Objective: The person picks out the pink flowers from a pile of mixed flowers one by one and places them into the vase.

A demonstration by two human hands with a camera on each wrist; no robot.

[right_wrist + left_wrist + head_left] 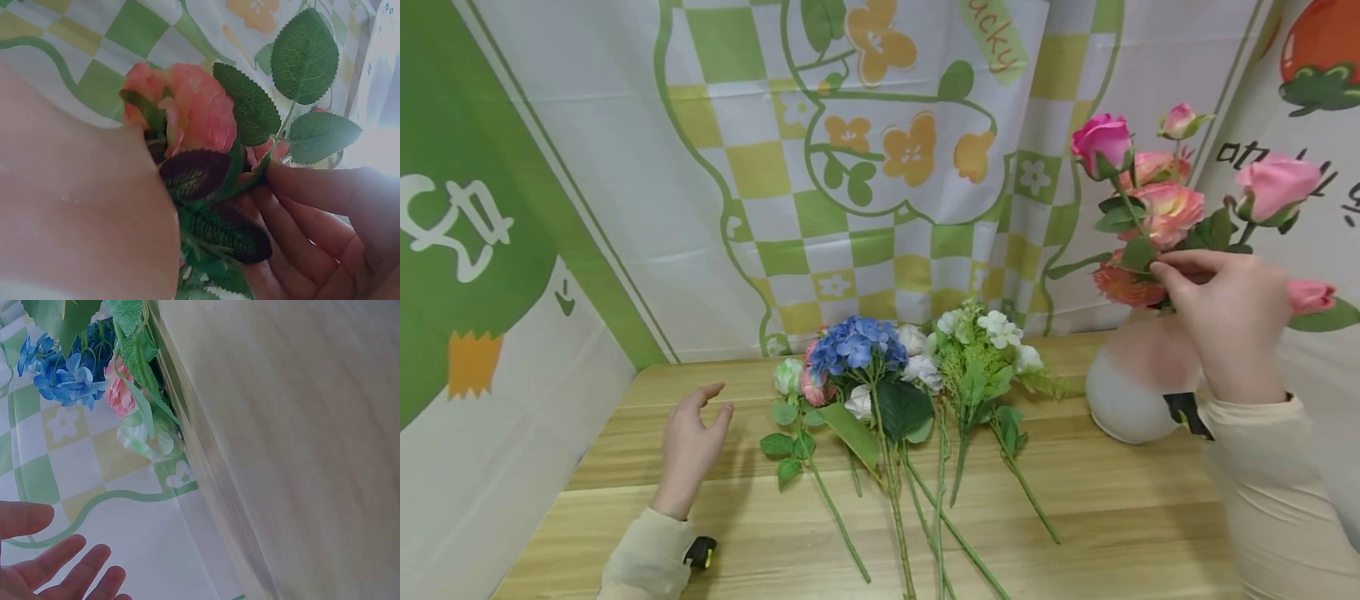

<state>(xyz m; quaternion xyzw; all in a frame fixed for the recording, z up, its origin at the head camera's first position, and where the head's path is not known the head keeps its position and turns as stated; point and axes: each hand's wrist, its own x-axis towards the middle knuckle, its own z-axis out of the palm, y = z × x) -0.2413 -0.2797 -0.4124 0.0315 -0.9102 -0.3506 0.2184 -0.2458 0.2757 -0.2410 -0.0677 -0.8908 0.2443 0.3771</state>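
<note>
Right hand point(1225, 312) is at the mouth of the round, frosted white-to-pink vase point(1131, 387), fingers curled and pinching a green rose stem point(250, 178) among serrated leaves; the right wrist view shows the fingertips point(294, 187) closed on that stem just beside an orange-pink rose bloom point(187, 109). The vase stands at the right end of the light wooden table point(1112, 517), close to the printed green-and-yellow checked backdrop cloth point(775, 167), and carries a bunch of pink and orange artificial roses point(1150, 200) that lean out to both sides.

Left hand point(688, 442) lies on the table well apart from the vase, fingers relaxed and spread, holding nothing. Just beside it lies a loose row of cut stems: a blue hydrangea head point(857, 342), small white blossoms with green foliage point(992, 333) and pale rosebuds point(790, 379), stems pointing toward the person.

Risks noted. The vase is unsupported by the free hand; a sideways tug on the pinched stem could, in this inspector's judgement, tip or slide it, the more so as the blooms sit high and wide. Pulling one stem may drag neighbouring roses out through tangled leaves. The right sleeve point(1270, 475) hangs near the vase body and could nudge it. Whether the vase holds water cannot be told.
</note>
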